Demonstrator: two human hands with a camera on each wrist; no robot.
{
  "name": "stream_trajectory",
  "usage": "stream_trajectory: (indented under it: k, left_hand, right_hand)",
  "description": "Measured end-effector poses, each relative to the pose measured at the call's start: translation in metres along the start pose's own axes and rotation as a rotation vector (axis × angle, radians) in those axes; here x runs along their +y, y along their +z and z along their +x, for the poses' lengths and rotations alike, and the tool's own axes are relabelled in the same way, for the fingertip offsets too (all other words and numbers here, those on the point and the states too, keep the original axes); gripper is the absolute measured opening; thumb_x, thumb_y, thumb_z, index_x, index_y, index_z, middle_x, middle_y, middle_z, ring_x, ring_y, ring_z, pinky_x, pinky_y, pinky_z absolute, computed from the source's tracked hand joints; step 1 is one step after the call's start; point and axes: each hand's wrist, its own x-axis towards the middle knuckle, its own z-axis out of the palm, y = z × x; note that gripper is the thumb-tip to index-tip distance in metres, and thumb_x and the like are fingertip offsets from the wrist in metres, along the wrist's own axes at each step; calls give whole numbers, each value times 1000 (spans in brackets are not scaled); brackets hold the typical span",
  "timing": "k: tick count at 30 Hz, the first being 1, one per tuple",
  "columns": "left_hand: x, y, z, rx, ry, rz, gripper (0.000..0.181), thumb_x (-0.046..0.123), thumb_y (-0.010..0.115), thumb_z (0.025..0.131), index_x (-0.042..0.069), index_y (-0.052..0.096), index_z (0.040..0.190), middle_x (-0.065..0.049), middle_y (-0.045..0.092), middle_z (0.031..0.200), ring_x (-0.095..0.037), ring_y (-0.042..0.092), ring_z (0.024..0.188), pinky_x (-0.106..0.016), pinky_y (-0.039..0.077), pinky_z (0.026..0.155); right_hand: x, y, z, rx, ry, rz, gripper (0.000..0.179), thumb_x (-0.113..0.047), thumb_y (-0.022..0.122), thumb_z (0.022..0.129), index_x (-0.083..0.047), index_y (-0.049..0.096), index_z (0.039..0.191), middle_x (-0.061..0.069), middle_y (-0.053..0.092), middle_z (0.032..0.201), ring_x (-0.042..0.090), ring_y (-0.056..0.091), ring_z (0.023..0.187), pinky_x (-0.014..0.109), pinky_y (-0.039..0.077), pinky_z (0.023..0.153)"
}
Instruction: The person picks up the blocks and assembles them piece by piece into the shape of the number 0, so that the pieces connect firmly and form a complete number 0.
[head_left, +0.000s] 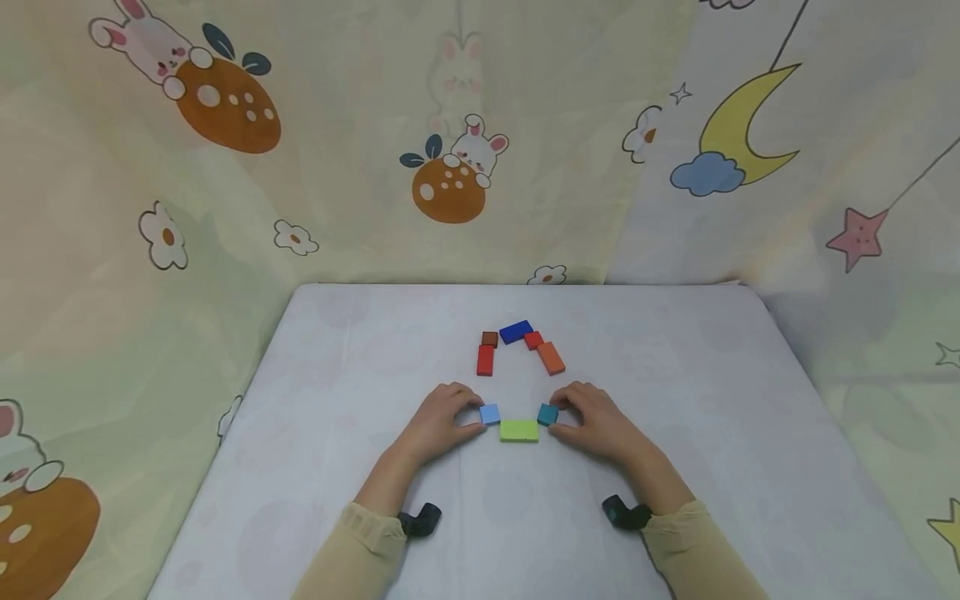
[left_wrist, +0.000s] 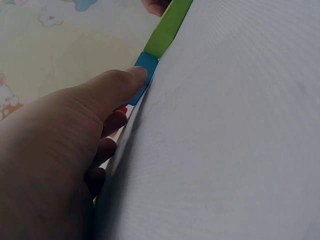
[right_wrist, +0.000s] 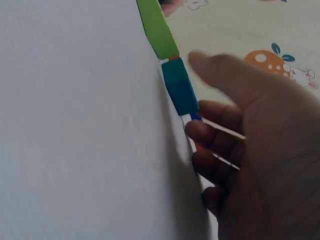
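Beside the green block (head_left: 519, 431), a blue block (head_left: 489, 414) was pinched by the left hand (head_left: 442, 421), a teal block (head_left: 547, 414) bracketed by the right hand (head_left: 596, 421), fingers parted; five blocks (head_left: 515, 332) beyond were left unconnected.

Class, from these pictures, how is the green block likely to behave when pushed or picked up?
The green block is probably stiff: its edges look straight, with no sag. Its flat, boxy faces suggest it would slide rather than roll. Pushed sideways, it might nudge the teal block close by.
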Motion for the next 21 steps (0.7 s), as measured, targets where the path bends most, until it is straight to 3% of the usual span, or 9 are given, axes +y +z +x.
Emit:
stream_trajectory:
  k: [4,9,15,21]
  left_hand:
    - [0,1,1,3,0,-4,39,48,71,88,27,66,119,8,61,122,-14,53,111,-34,48,99]
    - [0,2,1,1,-7,-8,39,48,71,88,28,66,120,8,61,123,-13,52,112,-35,48,100]
    - [-1,2,1,-5,-16,-10,38,48,71,88,28,66,120,8,60,124,-14,52,114,-35,47,101]
    - [-1,2,1,1,-12,-1,38,48,71,88,28,65,120,8,60,124,-13,52,113,-35,48,100]
  right_hand:
    - [2,-9,1,-25,55,55,40,-44,75,85,-30,59,119,-12,59,111,13,53,107,42,51,97]
    - [6,-27,13,-13,47,58,39,-40,73,88,-26,59,122,-7,59,109,17,53,105,40,51,94]
    - [11,-48,38,-32,22,29,45,-35,72,89,-18,58,127,1,61,116,22,53,106,42,51,91]
    - [15,-61,64,-97,37,23,55,-30,73,88,-20,52,138,5,58,128,26,52,113,46,51,95]
